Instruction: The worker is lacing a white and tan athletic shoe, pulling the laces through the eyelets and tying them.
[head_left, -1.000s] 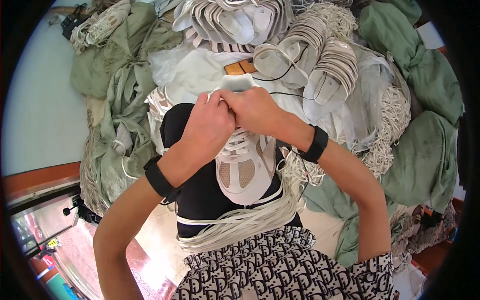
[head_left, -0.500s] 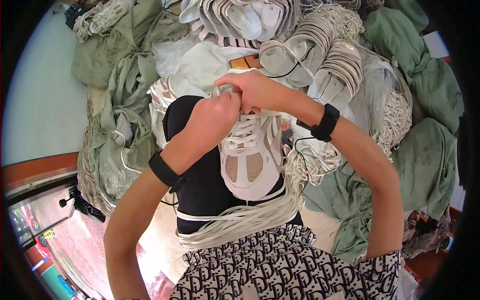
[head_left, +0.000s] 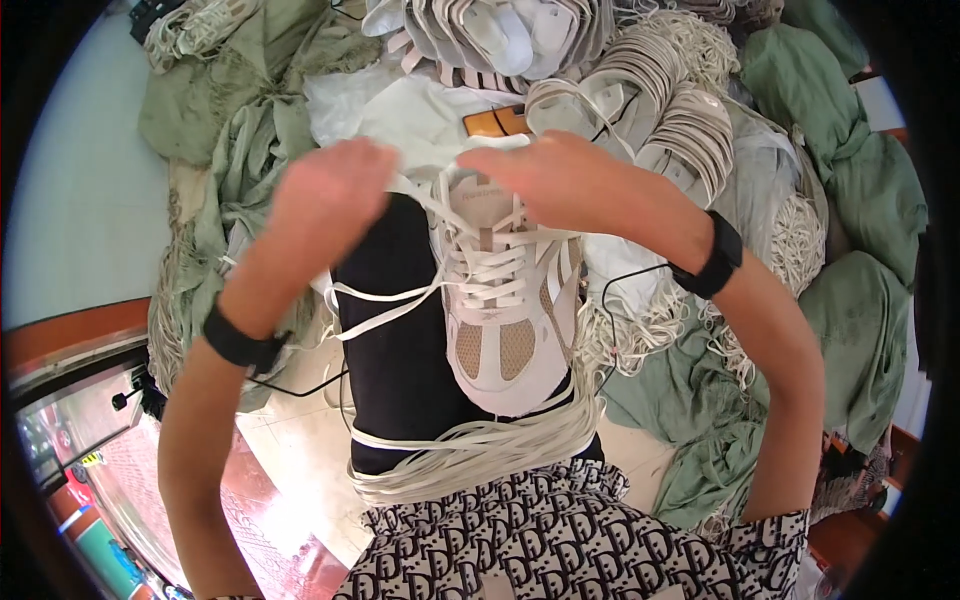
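Clock directions are taken from the centre of the view. Green cloth (head_left: 860,310) covers the 3 o'clock side. A black-covered support (head_left: 395,370) stands at the centre, beneath the work. Nested stacks of pale shoe parts are at 12 o'clock (head_left: 500,40) and 2 o'clock (head_left: 690,145).

1 beige and white shoe (head_left: 497,340) rests on the support at the centre, toe toward 6 o'clock, collar toward 12 o'clock.

Right hand (head_left: 530,175): at 1 o'clock, back facing up, over the collar. The elbow is bent outward; the forearm slopes toward 10 o'clock. The fingers are drawn in narrow, with the index finger toward 9 o'clock; whether they grip a lace cannot be told.

Left hand (head_left: 335,190): at 10 o'clock, raised and motion-blurred, elbow bowed outward. The fingers are bunched; 1 white lace (head_left: 432,207) runs to them from the shoe, but the grip cannot be told.

A bundle of pale laces (head_left: 480,455) crosses the support at 6 o'clock. 2 black wristbands (head_left: 238,342) encircle the wrists, 1 per arm.
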